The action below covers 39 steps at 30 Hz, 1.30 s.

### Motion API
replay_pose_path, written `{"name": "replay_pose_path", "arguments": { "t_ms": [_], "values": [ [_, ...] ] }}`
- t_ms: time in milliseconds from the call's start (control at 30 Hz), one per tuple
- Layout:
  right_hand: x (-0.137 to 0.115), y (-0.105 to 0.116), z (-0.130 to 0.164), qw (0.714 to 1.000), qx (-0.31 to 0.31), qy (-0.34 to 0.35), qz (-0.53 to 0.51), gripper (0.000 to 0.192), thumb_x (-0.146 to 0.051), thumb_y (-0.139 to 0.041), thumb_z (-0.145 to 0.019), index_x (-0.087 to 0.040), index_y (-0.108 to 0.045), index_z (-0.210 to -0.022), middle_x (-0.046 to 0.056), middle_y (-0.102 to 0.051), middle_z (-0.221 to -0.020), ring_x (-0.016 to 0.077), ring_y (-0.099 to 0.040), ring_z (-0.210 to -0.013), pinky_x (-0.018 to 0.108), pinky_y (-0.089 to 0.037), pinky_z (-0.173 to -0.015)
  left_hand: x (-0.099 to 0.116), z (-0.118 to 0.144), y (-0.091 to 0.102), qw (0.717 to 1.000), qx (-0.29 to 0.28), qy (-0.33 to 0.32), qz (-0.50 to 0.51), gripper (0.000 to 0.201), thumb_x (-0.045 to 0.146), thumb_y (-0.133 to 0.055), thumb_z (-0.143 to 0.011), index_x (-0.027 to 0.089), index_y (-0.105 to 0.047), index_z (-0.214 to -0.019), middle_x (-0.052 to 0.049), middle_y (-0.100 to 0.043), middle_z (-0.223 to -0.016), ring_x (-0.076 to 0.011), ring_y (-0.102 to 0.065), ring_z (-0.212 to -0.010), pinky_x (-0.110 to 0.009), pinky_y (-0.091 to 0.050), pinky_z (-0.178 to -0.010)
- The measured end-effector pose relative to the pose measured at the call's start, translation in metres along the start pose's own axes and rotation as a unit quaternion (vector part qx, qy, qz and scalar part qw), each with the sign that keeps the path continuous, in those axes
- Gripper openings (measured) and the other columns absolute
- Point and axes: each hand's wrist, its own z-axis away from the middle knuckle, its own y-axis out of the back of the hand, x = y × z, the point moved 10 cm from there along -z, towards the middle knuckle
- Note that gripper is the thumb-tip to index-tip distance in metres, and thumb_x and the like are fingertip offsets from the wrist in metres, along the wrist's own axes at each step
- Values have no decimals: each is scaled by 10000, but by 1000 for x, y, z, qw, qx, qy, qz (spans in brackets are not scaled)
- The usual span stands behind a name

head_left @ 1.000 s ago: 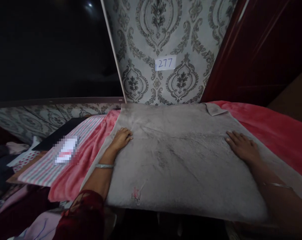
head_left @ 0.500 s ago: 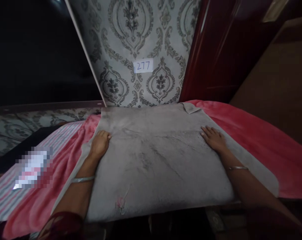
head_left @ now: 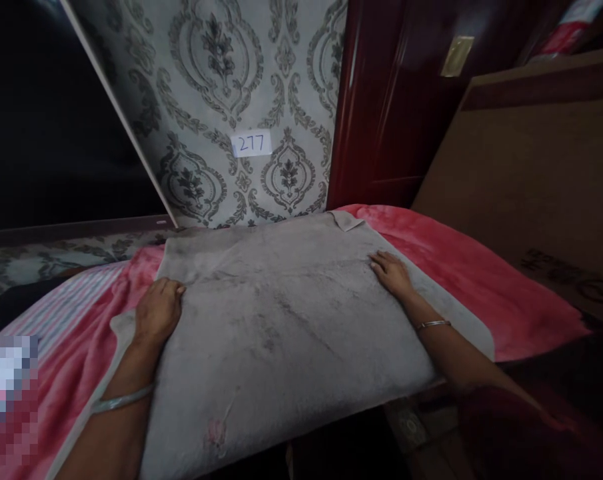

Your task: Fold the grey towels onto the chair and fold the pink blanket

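A grey towel (head_left: 286, 320) lies spread flat over a pink blanket (head_left: 461, 273) on a raised surface. My left hand (head_left: 157, 312) rests on the towel's left edge with its fingers curled onto the cloth. Flat on the towel's right side lies my right hand (head_left: 392, 273), fingers together and pointing left. Each wrist carries a thin bangle. The towel's far right corner is folded over, and a small pink mark shows near its front edge. Neither hand holds anything lifted.
A patterned wallpaper wall with a paper label reading 277 (head_left: 251, 143) stands behind. A dark red door (head_left: 396, 113) is at the right, with a brown board (head_left: 531, 173) beside it. A striped cloth (head_left: 66, 310) lies at the left. A dark screen (head_left: 46, 133) fills the upper left.
The view has swung to the right, so the towel and label sit further left in the picture. Both hands stay pressed on the towel's sides, the left fingers curling more.
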Motion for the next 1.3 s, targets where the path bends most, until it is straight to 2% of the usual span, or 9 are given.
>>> {"name": "replay_pose_path", "arguments": {
  "t_ms": [133,267,367,433,633,867,1067,1167,1300],
  "values": [
    [-59,15,0,985,23,129,-115,499,-517,-545,-939,-211,-680,-1310,136,-618,-1400,315,-536,-1336,541,-393,-1140,0,0,3,1000,5,6,15,246,311,-341,-930,236,-533,-795,-127,-629,-836,-296,-610,-863,-402,-480,-767],
    [-138,7,4,951,-26,242,-192,548,-569,-643,-889,-246,-662,-1331,118,-639,-1371,305,-574,-1286,518,-421,-1113,0,0,8,999,21,13,28,247,310,-343,-931,235,-537,-797,-126,-625,-837,-295,-605,-869,-402,-475,-769],
    [-180,-5,7,935,-64,283,-206,575,-553,-693,-868,-223,-654,-1337,133,-630,-1368,299,-575,-1269,490,-440,-1086,1,0,11,999,26,4,32,245,298,-352,-926,234,-545,-789,-125,-621,-827,-298,-597,-859,-407,-469,-759],
    [-192,-12,8,935,-75,281,-204,554,-525,-714,-864,-211,-664,-1318,138,-640,-1333,296,-587,-1234,478,-452,-1062,1,0,13,999,31,-5,28,248,298,-353,-929,234,-540,-779,-124,-619,-820,-293,-591,-847,-403,-466,-755],
    [-195,-21,5,951,-75,236,-188,433,-415,-773,-838,-203,-709,-1210,119,-676,-1160,276,-613,-1098,430,-477,-967,-1,1,15,998,53,-9,31,249,307,-354,-940,248,-521,-766,-113,-609,-803,-285,-584,-827,-400,-465,-764],
    [-199,-25,8,960,-54,217,-172,40,-239,-653,-909,-209,-678,-906,65,-677,-935,226,-599,-917,352,-457,-824,-3,1,9,999,38,5,35,234,309,-368,-925,249,-523,-761,-100,-615,-804,-270,-605,-833,-370,-472,-732],
    [-187,1,13,966,47,182,-175,180,-305,-489,-994,-221,-612,-892,102,-661,-921,262,-582,-910,375,-447,-828,4,-1,-6,997,-51,-16,48,276,333,-339,-917,248,-534,-741,-99,-648,-781,-250,-627,-812,-354,-494,-745],
    [-184,-2,13,969,36,178,-171,204,-321,-468,-999,-221,-589,-868,103,-658,-896,265,-581,-889,368,-447,-803,6,2,-12,994,-90,-10,56,344,412,-317,-923,238,-558,-750,-103,-663,-788,-255,-643,-813,-355,-496,-732],
    [-183,-9,12,969,18,186,-159,212,-328,-460,-1002,-220,-585,-870,109,-662,-913,271,-579,-896,378,-445,-807,11,7,-15,991,-105,-22,76,415,601,-450,-857,226,-625,-825,-83,-695,-849,-259,-664,-860,-338,-497,-739]
  ]
}}
